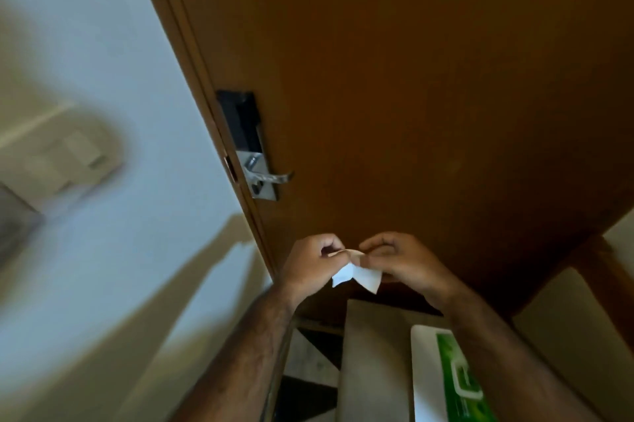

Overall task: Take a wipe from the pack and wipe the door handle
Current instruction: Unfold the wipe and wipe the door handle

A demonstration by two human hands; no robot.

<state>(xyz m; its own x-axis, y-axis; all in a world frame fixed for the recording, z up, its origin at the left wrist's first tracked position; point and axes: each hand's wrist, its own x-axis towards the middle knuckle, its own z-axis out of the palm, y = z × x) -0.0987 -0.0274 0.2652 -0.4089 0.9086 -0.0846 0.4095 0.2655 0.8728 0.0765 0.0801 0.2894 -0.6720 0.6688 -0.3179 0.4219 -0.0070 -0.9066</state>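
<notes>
A small white wipe (358, 274) hangs between my two hands in front of the brown door (411, 78). My left hand (310, 265) pinches its left edge and my right hand (398, 258) pinches its right edge, fingers closed on it. The silver lever door handle (271, 177) sits on a metal plate below a black lock panel (240, 123), up and to the left of my hands, apart from them. The white and green wipe pack (446, 377) lies on a surface below my right forearm.
A white wall (103, 250) runs along the left with a blurred beige switch plate (68, 154). The pack rests on a pale flat surface (374, 353). Another light panel (566, 318) stands at the right by the door frame.
</notes>
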